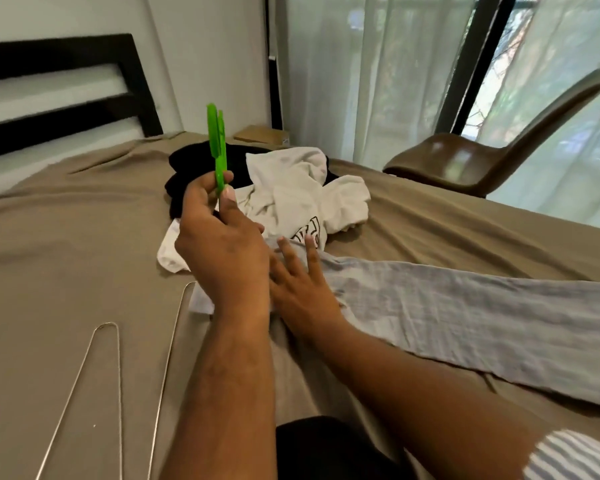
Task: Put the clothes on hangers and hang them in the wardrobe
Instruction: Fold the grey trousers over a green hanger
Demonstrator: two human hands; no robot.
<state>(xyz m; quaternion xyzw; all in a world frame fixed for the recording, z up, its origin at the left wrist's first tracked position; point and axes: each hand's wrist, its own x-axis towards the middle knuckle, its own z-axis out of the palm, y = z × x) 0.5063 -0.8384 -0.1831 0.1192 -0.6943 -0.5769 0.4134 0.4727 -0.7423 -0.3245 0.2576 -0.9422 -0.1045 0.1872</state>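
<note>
My left hand (222,244) pinches a bright green plastic hanger (217,147) between thumb and fingers and holds it upright, edge-on, above the bed. My right hand (300,282) lies flat with spread fingers on a pale blue-grey garment (465,317) that stretches across the bed to the right. Behind the hands lie a crumpled cream sweatshirt with printed letters (302,195) and a black garment (191,174). A white cloth edge (168,254) shows under my left hand.
Thin metal wire hangers (115,375) lie on the tan bedsheet (66,254) at the lower left. A brown chair (482,161) stands beside the bed at the right, before sheer curtains. A black headboard (59,98) stands at the far left. A cardboard box (262,135) sits beyond the bed.
</note>
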